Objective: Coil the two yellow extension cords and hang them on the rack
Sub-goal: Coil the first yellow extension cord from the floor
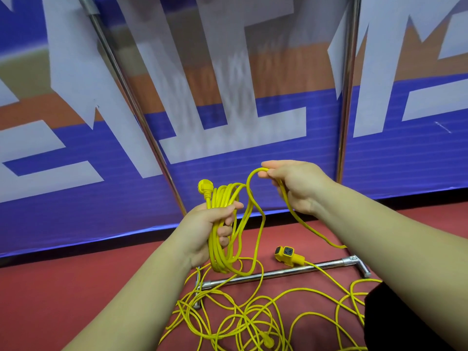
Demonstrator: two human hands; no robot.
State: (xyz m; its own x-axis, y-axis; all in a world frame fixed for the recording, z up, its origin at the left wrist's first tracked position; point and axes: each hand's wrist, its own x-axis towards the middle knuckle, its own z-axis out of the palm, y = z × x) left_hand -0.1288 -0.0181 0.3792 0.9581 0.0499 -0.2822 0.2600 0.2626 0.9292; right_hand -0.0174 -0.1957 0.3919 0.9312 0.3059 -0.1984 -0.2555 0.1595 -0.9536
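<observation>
Several yellow cord loops (222,196) sit gripped in my left hand (210,224); my right hand (298,188) pinches the next loop. Below both hands, loose cord (253,317) awaits coiling, and nothing looks hung on the rack (291,271) yet.

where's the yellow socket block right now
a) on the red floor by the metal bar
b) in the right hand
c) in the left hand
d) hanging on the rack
a: the socket block lies on the red floor beside the metal bar, while the left hand grips the coil and the right hand pinches a loop of cord.
</observation>
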